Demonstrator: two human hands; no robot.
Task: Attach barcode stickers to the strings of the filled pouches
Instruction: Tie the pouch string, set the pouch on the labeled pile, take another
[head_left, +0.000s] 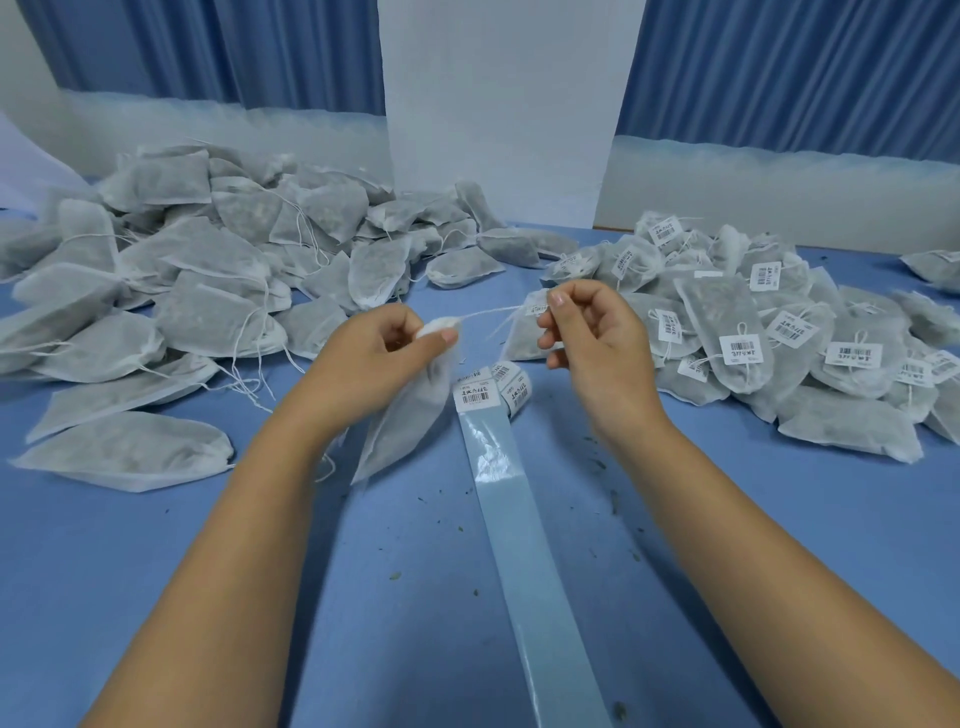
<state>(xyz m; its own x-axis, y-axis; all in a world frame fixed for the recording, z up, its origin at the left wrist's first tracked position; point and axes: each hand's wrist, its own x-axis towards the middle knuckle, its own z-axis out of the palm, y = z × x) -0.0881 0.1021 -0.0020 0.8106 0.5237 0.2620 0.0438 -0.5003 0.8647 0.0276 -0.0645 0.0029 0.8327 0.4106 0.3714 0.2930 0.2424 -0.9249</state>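
Observation:
My left hand (387, 345) grips the gathered neck of a white filled pouch (402, 426), which hangs down toward the blue table. Its string (488, 313) runs taut to the right. My right hand (584, 330) pinches a small barcode sticker (537, 308) at the string's far end. A strip of glossy sticker backing (524, 519) lies on the table between my forearms, ending in a roll of barcode stickers (511, 382) with one sticker (475, 393) on the strip.
A pile of unlabelled filled pouches (182, 291) covers the table's left side. A pile of pouches with barcode stickers on their strings (779, 338) lies on the right. A white board (498, 104) and blue curtains stand behind. Herb crumbs are scattered on the blue table (363, 597).

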